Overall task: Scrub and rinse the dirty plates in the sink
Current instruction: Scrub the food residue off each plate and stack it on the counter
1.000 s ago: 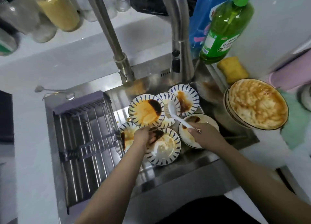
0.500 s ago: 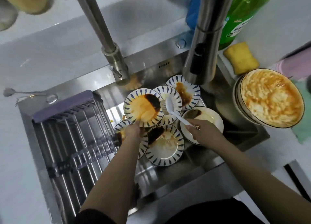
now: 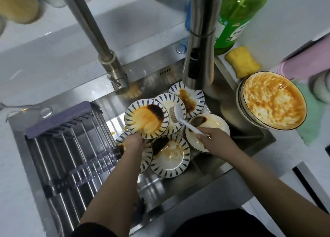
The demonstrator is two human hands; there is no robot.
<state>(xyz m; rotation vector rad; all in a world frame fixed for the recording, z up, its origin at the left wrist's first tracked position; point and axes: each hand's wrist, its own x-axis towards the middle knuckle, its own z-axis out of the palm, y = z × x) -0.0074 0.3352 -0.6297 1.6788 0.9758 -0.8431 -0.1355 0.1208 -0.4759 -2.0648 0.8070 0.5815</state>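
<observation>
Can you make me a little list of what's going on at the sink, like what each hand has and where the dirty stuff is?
left hand: grips the near edge of the orange-stained plate
right hand: holds the white brush
brush head: over the plates, bristles down
sink: several blue-rimmed plates overlapping, brown and orange stains
rack: in the sink's left part
counter, right: stacked bowls smeared orange, yellow sponge, green bottle
water: none seen running
</observation>
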